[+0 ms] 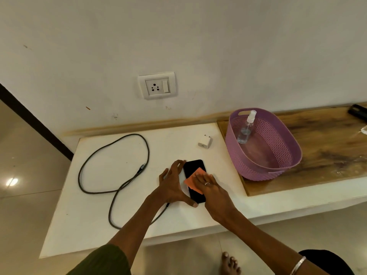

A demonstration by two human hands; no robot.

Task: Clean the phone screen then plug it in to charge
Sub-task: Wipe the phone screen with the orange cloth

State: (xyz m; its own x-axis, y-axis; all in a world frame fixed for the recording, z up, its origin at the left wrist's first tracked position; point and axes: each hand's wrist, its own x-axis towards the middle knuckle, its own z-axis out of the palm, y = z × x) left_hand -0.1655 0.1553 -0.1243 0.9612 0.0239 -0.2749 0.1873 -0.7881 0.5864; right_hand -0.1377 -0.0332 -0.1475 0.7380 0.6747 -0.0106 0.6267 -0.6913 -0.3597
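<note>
A black phone (193,168) lies screen up on the white table (111,225). My left hand (172,185) braces the phone's left edge, with fingers at its top and thumb at its bottom corner. My right hand (211,192) lies flat on an orange cloth (193,182) pressed against the screen. A dark charging cable (111,149) loops on the table to the left, one connector lying free near the middle. A white charger adapter (205,142) sits behind the phone. The wall socket (156,85) has nothing plugged into it.
A purple plastic basket (286,151) on the wooden counter (327,147) at right holds a clear spray bottle (245,129). A black object (358,112) lies at the counter's far right. My bare foot (230,263) stands on the tiled floor below the table edge.
</note>
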